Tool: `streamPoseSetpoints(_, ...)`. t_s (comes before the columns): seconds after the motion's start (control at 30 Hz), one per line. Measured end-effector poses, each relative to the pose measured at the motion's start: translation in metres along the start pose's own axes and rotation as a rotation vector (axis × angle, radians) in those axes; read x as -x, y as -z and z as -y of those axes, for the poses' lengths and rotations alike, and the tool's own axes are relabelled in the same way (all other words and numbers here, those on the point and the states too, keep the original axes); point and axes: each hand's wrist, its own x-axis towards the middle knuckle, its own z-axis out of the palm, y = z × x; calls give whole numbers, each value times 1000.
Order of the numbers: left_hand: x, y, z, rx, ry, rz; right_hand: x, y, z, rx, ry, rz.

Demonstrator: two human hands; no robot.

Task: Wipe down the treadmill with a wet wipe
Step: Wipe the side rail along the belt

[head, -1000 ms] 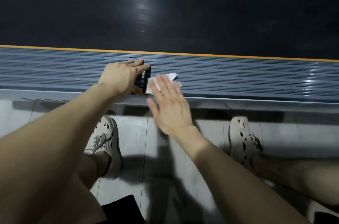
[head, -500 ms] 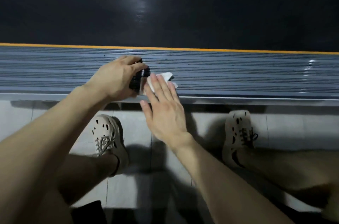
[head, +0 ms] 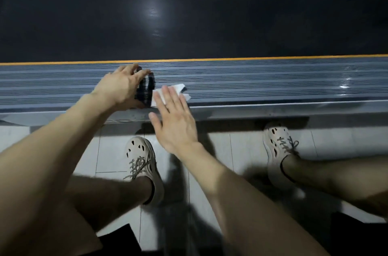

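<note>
Pale floor tiles front the ribbed grey treadmill rail [head: 273, 83]. The left hand [head: 117, 88] grips a small black object [head: 147, 88], now lifted clear of the white wet wipe [head: 178, 89]. The flat, open right hand [head: 174, 121] presses the wipe, free to sweep onward.

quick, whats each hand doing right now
Left hand: grips a dark object.
Right hand: open, straight fingers pressing the wet wipe on the treadmill side rail.

Ribbed side rail [head: 273, 83] lies bare to the right of my wipe [head: 181, 88]; to its left, the dark object [head: 147, 86] in my left hand [head: 117, 88] blocks passage.
</note>
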Motion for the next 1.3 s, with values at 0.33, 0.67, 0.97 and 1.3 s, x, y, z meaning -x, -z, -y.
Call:
streamPoseSetpoints(0.33, 15, -16, 13, -14, 37, 21, 31, 40, -116, 79, -532, -217)
streamPoseSetpoints(0.67, 11, -15, 19, -51, 19, -15, -7, 19, -70, 90, 81, -62)
streamPoseSetpoints(0.97, 14, -9, 21, 9, 39, -70, -57, 8, -12, 50, 15, -75)
streamPoseSetpoints(1.3, 1, 29, 15, 35, 62, 40, -28, 47, -160, 168, -474, -140)
